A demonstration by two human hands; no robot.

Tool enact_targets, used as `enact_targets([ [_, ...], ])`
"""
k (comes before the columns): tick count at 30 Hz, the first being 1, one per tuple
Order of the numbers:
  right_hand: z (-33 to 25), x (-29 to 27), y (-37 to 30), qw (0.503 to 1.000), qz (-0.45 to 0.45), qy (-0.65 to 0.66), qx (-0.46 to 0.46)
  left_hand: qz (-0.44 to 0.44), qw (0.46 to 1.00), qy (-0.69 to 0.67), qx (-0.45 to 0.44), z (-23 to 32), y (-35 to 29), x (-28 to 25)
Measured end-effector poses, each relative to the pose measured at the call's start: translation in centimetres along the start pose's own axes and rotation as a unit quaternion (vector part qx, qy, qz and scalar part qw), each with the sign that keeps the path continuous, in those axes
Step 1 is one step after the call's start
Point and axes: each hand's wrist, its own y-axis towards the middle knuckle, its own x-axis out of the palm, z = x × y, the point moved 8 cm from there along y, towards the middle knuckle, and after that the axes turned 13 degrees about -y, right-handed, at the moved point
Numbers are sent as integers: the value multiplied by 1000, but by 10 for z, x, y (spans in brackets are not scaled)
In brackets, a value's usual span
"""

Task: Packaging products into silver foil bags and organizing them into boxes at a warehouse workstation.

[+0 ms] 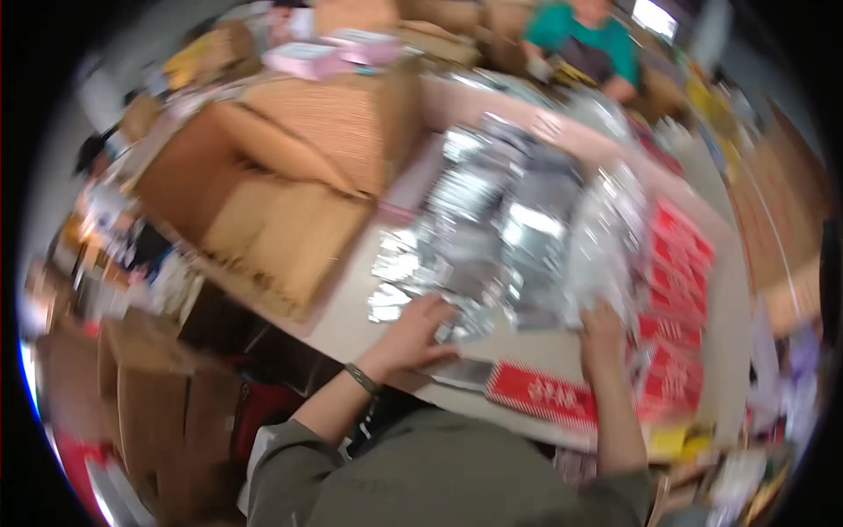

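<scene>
My left hand (421,332) lies at the near edge of a pile of shiny silver foil packets (465,189), fingers spread and nothing visible in its grasp. To its right, my right hand (602,338) reaches to the lower end of a stack of clear plastic bags (601,246). Its fingertips are at the bags, but blur hides whether they grip. A second row of silver packets (531,233) lies between the hands. Red printed packets (676,263) run down the right side, and another red packet (540,393) lies at the table's near edge.
An open cardboard box (281,228) stands on the table (342,329) at the left. Pink boxes (307,61) are at the back. A person in a green top (615,44) works across the table. Brown cartons (154,404) stand at the lower left.
</scene>
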Motion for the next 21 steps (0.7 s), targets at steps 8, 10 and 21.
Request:
enact_targets([
  [8,-51,-11,11,953,-170,239,80,389,879,174,-214,-69,-89,-195],
  [10,-97,-10,46,937,-157,312,28,343,877,197,-272,-108,-102,-213],
  [21,-171,-28,78,946,35,316,-64,246,913,190,-266,-129,-93,-188],
])
